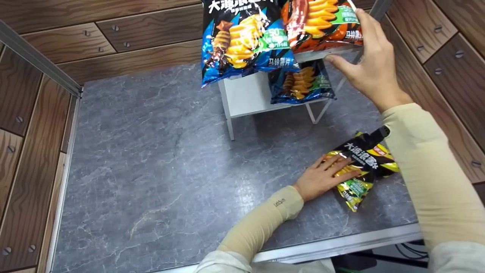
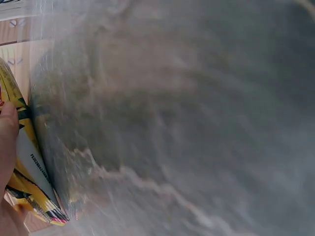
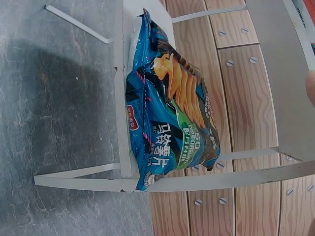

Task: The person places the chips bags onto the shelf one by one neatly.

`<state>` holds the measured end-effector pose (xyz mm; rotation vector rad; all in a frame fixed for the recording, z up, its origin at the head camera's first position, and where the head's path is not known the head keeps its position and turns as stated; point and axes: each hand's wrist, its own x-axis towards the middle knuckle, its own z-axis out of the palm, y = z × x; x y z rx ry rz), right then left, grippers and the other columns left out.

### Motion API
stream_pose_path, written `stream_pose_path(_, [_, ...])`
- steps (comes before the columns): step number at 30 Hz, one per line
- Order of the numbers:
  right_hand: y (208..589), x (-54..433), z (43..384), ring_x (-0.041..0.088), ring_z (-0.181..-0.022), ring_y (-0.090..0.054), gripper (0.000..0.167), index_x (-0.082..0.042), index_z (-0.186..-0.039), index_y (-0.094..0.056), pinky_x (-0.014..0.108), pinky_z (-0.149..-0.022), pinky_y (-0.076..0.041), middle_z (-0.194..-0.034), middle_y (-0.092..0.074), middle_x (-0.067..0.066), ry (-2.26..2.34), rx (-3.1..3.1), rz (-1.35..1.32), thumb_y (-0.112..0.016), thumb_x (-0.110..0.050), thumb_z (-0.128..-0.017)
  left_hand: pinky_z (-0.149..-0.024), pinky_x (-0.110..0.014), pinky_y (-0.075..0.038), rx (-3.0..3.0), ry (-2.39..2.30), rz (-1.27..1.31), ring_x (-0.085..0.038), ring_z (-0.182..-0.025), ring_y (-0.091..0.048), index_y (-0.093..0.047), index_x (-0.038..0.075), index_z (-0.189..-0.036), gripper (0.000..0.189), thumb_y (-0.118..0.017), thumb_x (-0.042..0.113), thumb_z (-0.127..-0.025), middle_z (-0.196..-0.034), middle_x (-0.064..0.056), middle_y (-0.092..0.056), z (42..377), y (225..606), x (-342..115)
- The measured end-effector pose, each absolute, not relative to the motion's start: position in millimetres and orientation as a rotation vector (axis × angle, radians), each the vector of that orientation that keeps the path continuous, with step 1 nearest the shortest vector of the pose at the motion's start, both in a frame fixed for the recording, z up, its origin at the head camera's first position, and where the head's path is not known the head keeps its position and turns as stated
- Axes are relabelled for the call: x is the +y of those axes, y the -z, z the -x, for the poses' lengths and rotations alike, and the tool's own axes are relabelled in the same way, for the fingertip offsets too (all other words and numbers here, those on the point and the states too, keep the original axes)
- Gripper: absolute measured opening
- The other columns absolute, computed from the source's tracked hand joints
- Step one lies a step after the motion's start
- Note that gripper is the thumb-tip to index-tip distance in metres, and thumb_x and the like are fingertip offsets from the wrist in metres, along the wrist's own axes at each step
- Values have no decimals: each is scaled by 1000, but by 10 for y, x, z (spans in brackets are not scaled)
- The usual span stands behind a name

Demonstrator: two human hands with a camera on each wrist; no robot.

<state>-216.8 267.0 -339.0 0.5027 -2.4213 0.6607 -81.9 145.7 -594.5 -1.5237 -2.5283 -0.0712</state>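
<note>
My left hand (image 1: 322, 176) rests with spread fingers on a yellow-and-black potato chip bag (image 1: 356, 187), which lies on the table at the right. The left wrist view shows fingers against that bag's side (image 2: 32, 162). My right hand (image 1: 375, 60) grips the corner of a white two-tier rack (image 1: 246, 94), its thumb at the front edge of the upper shelf. Beside its fingers, an orange chip bag (image 1: 322, 26) lies on that shelf. A blue-and-black chip bag (image 1: 246, 41) is left of the orange one. Another blue chip bag (image 3: 172, 113) lies on the lower shelf.
A grey marbled tabletop (image 1: 151, 163) stands under the rack, whose thin metal legs (image 1: 316, 119) reach down to it. Wood-patterned panels (image 1: 151, 34) wall the back and sides. A pale metal rail (image 1: 341, 242) runs along the front edge, with dark cables (image 1: 409, 250) below.
</note>
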Motion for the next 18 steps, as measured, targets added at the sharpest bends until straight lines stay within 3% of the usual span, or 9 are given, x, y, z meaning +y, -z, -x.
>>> stream_pose_path(5, [3387, 2662, 2157, 32, -142, -41, 84, -5, -155, -31, 41, -119, -34, -156, -38, 18, -659, -2417, -512, -70, -43, -90, -124, -44, -24, -2522, 34, 1447, -23, -153, -22, -11, 34, -160, 60, -35, 16, -107, -166, -1, -20, 834, 5954, 1426])
stream_pose_path(12, [3394, 2653, 2172, 32, -143, -39, 85, -4, -155, -29, 41, -120, -33, -157, -37, 19, -631, -2428, -519, -67, -46, -91, -119, -43, -34, -2506, 56, 1228, -24, -149, -33, -24, 34, -157, 63, -50, 14, -103, -161, -3, -35, 872, 6002, 1396])
stream_pose_path(18, [3394, 2664, 2171, 32, -144, -38, 86, -4, -155, -29, 41, -120, -32, -157, -36, 19, -639, -2426, -519, -68, -45, -91, -122, -43, -30, -2571, -22, 1057, -23, -150, -30, -24, 37, -157, 68, -54, 13, -100, -162, -2, -33, 932, 6013, 1340])
